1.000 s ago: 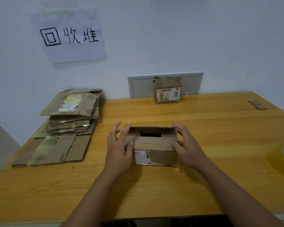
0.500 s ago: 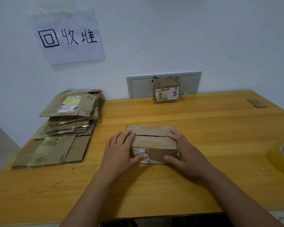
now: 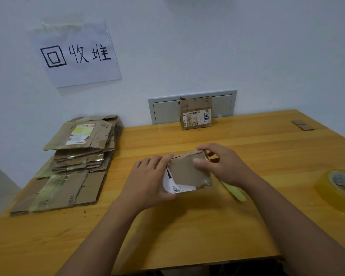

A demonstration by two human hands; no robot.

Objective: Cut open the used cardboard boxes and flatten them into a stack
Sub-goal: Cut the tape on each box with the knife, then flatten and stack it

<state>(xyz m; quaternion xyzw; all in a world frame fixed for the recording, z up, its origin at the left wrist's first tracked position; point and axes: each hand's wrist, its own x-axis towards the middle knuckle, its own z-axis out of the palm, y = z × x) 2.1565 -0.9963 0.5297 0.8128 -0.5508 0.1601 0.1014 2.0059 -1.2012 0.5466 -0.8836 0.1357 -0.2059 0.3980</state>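
- Yellow wooden tabletop (image 3: 187,226) against a white wall (image 3: 227,46).
- Left hand (image 3: 147,180) and right hand (image 3: 225,166) both grasp a small brown cardboard box (image 3: 189,172).
- Flattened cardboard stack (image 3: 76,160) lies left.

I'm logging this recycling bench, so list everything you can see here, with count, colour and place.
table: one, yellow wood, fills the lower view.
held box: one, brown with a torn white label, table centre, between both hands.
flattened stack: one pile, brown, table's left side.
upright box: one, brown with a label, far edge by the wall.
wall panel: one, pale grey, behind that box.
paper sign: one, white with black writing, on the wall.
tape roll: one, yellowish, right edge.
green tool: one, light green, beside the right wrist.
cardboard scraps: two, brown, far right.
left hand: grips the box's left end.
right hand: holds its top right corner.
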